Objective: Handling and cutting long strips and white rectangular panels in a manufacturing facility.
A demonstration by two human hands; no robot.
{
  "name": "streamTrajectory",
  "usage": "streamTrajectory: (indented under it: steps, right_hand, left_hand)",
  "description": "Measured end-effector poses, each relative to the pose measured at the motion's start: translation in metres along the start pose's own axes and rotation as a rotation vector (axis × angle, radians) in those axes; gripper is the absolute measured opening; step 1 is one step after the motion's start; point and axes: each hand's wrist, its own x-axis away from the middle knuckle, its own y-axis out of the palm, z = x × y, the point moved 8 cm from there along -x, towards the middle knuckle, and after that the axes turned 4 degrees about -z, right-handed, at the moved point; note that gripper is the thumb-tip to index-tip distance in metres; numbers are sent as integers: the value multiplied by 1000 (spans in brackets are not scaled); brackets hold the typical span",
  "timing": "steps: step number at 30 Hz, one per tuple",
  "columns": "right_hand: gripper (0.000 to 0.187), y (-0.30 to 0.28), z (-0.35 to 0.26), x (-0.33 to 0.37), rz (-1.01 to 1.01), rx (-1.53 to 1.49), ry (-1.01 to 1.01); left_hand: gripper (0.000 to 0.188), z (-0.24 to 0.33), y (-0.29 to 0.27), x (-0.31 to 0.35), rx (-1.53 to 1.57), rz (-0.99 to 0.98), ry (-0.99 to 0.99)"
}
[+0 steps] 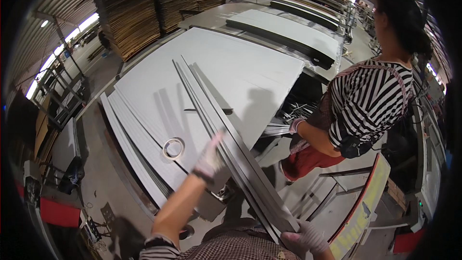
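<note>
A bundle of long, narrow grey strips (243, 159) slants from my body out over a big stack of white sheets (231, 55). My right hand (310, 238), in a pale glove, is closed around the strips' near end. Against the bundle's left side, about midway along, is my gloved left hand (209, 161); motion blurs its fingers, so their grip is unclear. A roll of tape (164, 149) lies on the sheets left of that hand. Partly under the strips, a thin dark piece (227, 111) rests on the stack.
At the right a co-worker (370, 101) in a striped shirt holds a bunch of thin strips (276, 129). More sheet stacks (288, 31) stand beyond, with tall brown board piles (127, 14) at the back left. A yellow-edged frame (361, 212) is near my right arm.
</note>
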Motion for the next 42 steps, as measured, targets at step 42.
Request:
streamTrajectory:
  steps: [42]
  right_hand:
    - [53, 83, -163, -94, -56, 450, -339]
  left_hand:
    - [35, -36, -21, 110, 160, 106, 159]
